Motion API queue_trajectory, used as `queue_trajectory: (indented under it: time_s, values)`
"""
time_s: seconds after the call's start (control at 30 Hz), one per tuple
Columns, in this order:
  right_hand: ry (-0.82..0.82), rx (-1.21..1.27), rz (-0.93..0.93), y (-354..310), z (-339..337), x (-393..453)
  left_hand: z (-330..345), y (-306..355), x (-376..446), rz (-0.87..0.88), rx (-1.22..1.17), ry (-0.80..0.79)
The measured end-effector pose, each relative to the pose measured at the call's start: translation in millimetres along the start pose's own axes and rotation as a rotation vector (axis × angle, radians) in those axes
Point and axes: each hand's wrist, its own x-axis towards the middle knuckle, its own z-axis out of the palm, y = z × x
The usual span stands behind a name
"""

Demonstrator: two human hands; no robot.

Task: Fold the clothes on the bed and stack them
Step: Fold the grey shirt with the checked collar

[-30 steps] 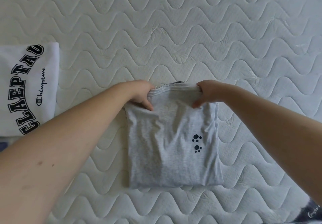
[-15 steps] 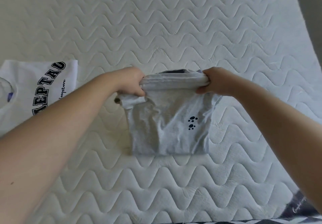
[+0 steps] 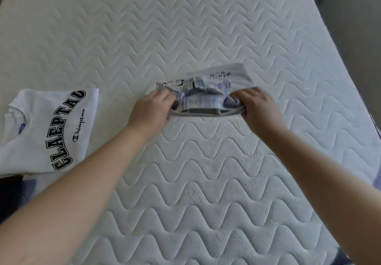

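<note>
I hold a folded grey garment (image 3: 226,73) lifted off the mattress at mid-bed, seen edge-on, with a plaid lilac layer (image 3: 202,101) showing inside and small black print on its far flap. My left hand (image 3: 152,110) grips its left end and my right hand (image 3: 257,106) grips its right end, both with fingers curled round the cloth. A folded white shirt (image 3: 41,124) with black block letters lies flat at the left edge of the bed.
The white quilted mattress (image 3: 206,182) fills the view. Its right edge runs down beside a grey floor (image 3: 354,37). Dark cloth (image 3: 12,194) lies below the white shirt at the lower left.
Both hands have lifted the grey garment off the bed and carried it farther away, so it now shows edge-on instead of hanging flat. The view has tilted up.
</note>
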Motion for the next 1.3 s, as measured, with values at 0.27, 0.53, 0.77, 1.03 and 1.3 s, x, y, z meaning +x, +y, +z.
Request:
queue_trajectory:
  time_s: [0.27, 0.53, 0.77, 1.03, 1.3]
  values:
    - [-0.226, 0.073, 0.009, -4, 106, -153, 126, 59, -139, 0.03, 0.064, -0.107]
    - [-0.34, 0.008, 0.186, -14, 124, -224, 142, 90, -195, -0.132, 0.03, -0.265]
    - [-0.424, 0.031, 0.542, -41, 119, -252, 134, 107, -227, -0.299, -0.039, -0.4]
    - [-0.436, 0.103, 0.68, -65, 135, -217, 143, 112, -207, -0.191, -0.112, -0.256]
    - [-0.567, -0.086, 0.716, -66, 152, -199, 146, 102, -193, -0.072, -0.072, -0.251]
